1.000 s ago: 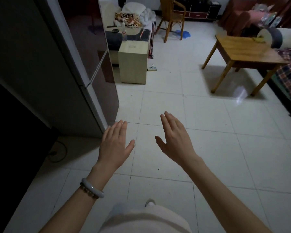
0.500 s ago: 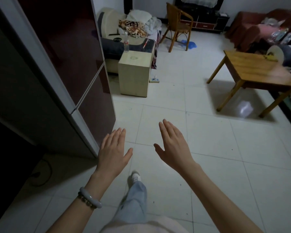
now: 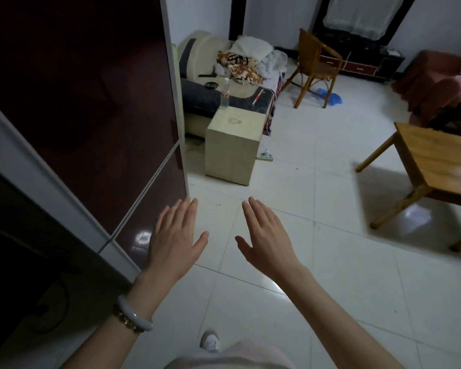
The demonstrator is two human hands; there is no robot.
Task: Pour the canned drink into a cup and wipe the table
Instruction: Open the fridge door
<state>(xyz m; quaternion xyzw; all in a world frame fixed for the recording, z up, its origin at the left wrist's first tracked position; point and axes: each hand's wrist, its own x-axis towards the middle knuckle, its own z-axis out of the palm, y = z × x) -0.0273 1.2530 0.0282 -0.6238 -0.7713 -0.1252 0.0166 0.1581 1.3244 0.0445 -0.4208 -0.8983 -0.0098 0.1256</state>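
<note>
No can or cup shows anywhere; the wooden bench (image 3: 437, 161) stands well off to my right. My left grip (image 3: 175, 235) and right grip (image 3: 266, 241) are spread flat, empty. The left hangs near the fridge (image 3: 91, 115) and could clip its corner if I drift.

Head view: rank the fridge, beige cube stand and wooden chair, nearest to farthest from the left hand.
From the left hand:
1. Fridge, right beside it, on the left.
2. Beige cube stand, ahead, mid-room.
3. Wooden chair, by the far wall.
</note>
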